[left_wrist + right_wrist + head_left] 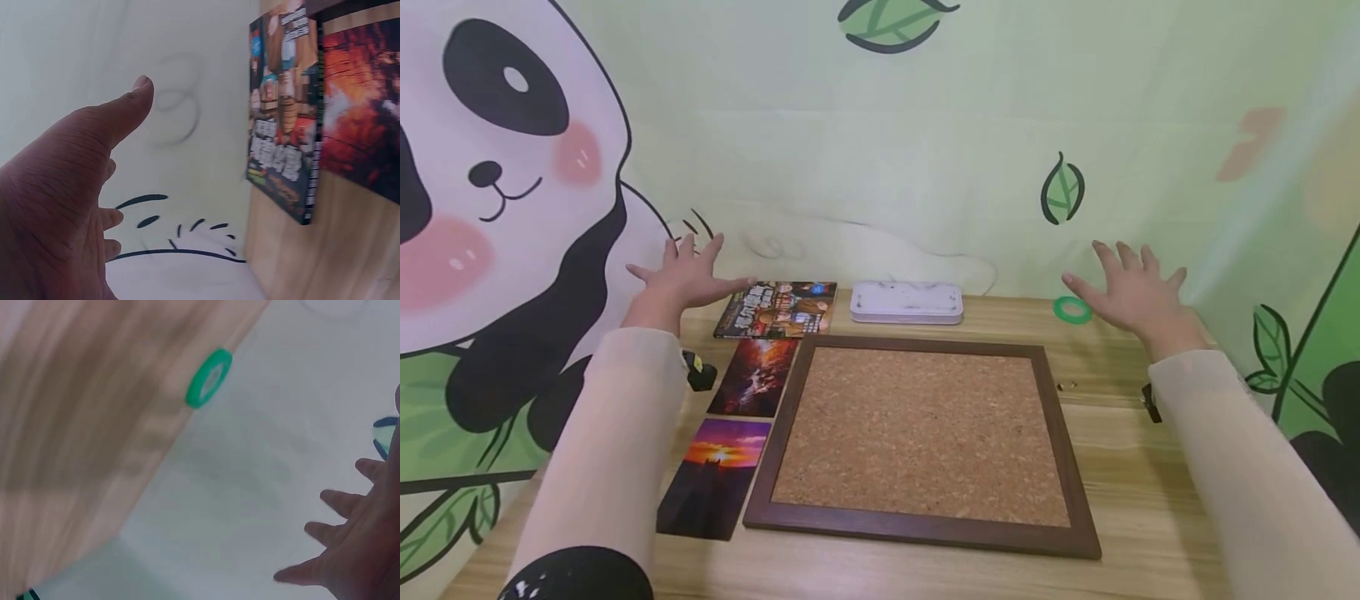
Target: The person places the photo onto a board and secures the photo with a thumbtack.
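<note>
My left hand (688,275) is raised with its fingers spread, holding nothing, near a book (778,308) with a colourful cover. On the right, my right hand (1131,292) is also held up with spread fingers, above and beside a green ring-shaped roll of tape (1072,310). Between the two arms lies a corkboard (925,433) in a dark brown frame. Along its left side are two pictures, a fiery red-orange one (754,377) and a purple sunset one (715,475). A white flat case (906,302) sits at the back of the table.
The wooden table (1127,467) meets a pale green backdrop (970,167) printed with leaves and a panda (535,208). A couple of tiny objects (1066,386), too small to make out, lie right of the corkboard.
</note>
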{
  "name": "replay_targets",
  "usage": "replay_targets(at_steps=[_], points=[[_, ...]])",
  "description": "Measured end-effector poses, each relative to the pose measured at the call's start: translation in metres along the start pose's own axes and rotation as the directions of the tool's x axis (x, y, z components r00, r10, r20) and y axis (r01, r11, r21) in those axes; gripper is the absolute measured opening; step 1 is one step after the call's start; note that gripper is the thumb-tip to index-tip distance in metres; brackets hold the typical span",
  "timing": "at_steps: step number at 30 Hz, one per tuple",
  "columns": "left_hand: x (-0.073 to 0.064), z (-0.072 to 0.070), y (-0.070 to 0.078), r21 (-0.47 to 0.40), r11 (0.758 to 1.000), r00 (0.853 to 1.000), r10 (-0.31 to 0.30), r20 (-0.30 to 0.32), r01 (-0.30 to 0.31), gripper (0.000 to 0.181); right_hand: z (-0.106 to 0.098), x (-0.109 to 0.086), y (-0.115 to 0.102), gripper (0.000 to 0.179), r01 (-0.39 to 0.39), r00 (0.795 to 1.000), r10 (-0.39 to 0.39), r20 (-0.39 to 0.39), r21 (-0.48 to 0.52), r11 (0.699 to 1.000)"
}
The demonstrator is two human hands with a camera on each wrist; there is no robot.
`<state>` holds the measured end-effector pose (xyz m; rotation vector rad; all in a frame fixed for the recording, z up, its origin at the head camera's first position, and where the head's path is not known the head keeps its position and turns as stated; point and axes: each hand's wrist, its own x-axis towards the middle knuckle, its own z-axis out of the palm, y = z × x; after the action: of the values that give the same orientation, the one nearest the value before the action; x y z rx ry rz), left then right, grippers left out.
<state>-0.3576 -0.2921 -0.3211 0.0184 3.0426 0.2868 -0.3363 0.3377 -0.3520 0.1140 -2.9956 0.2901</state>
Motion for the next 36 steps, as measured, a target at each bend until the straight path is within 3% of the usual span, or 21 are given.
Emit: replay_targets(at_steps=[6,11,16,19,24,28,36], points=[[-0.005,0.023,-0.007,-0.071,0.997,0.999,-0.001,0.053,0.004,0.113,0.016,-0.017,0.0,0.094,0.032,0.999,-0.031,-0.02,0.073,0.997],[-0.008,0.043,-0.008,-0.127,0.991,0.998,-0.029,0.058,0.036,0.111,0.031,-0.03,0.012,0.088,0.04,0.998,-0.033,-0.045,0.167,0.985],[-0.017,0.052,-0.003,-0.187,0.982,0.999,-0.007,0.049,0.016,0.105,0.041,-0.042,0.02,0.08,0.066,0.997,-0.054,-0.052,0.292,0.954],[-0.021,0.054,0.003,-0.211,0.978,0.997,0.016,0.07,-0.001,0.099,0.046,-0.048,0.024,0.068,0.116,0.993,-0.108,-0.041,0.369,0.922],[-0.025,0.059,0.007,-0.201,0.98,0.992,0.019,0.129,0.008,0.094,0.053,-0.057,0.027,0.046,0.183,0.973,-0.225,0.049,0.427,0.885],[-0.026,0.067,0.005,-0.247,0.969,0.986,0.039,0.163,0.003,0.089,0.056,-0.061,0.027,0.031,0.201,0.949,-0.287,0.131,0.452,0.869],[-0.028,0.085,0.011,-0.305,0.952,0.975,0.029,0.222,0.041,0.091,0.062,-0.062,0.031,0.033,0.134,0.908,-0.315,0.275,0.522,0.842]])
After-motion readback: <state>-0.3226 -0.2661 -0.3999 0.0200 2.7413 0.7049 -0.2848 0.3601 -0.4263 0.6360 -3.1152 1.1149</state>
